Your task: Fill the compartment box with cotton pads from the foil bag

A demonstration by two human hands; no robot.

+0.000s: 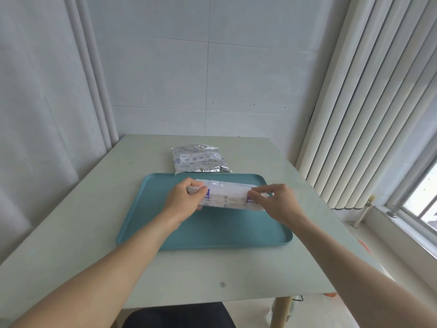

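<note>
I see a pale table point(71, 233) in a white tiled corner, vertical blinds point(366, 102) on my right. My left hand point(183, 197) pinches one end of a long clear compartment box point(227, 194), and my right hand point(275, 202) pinches the other end, both closed on it. The box sits over the far half of a teal tray point(212, 233). Just beyond the tray's far rim lies the printed foil bag point(201, 159), flat on the table.

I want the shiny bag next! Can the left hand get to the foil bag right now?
Probably not at once. The left hand is busy gripping one end of the clear compartment box over the teal tray. The foil bag lies uncovered just behind the tray, so letting go would free the way.
</note>
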